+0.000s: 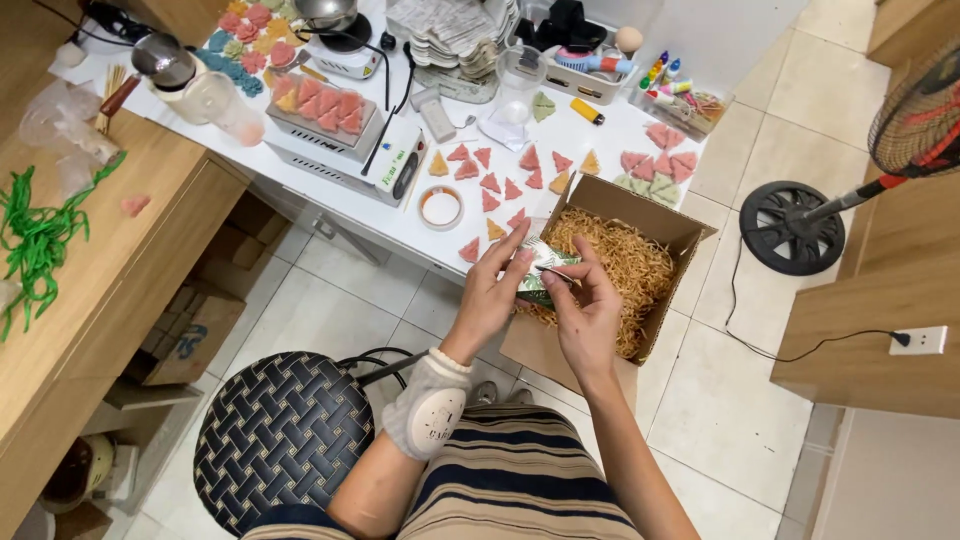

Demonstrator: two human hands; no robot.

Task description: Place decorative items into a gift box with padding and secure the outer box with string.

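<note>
Both hands are working at the centre of the frame, just above the near edge of an open cardboard box [672, 232]. The left hand [492, 290] is closing its grip on a small green-and-white patterned packet [543, 272], fingers extended along the packet's upper left side. The right hand [588, 310] is pinching the same packet from the lower right, thumb and forefinger meeting on its edge. The packet is being held clear of the desk, with its long axis running roughly from the upper left to the lower right of the frame (the far end is partly hidden by the fingers, so which end leads cannot be told).

The box is sitting at the centre right, filled with tan shredded paper [620, 270], its flaps standing open.

The white desk [400, 225] is occupying the upper centre of the frame. Small triangular pieces [490, 182] in pink, red and orange are lying scattered on it, just beyond the hands. A roll of tape [441, 208] is lying left of them. A white machine [345, 140] at the upper left centre is carrying more triangles on its top.

A woven stool [282, 432] is standing at the lower left. A floor fan [800, 222] is standing at the right.
</note>
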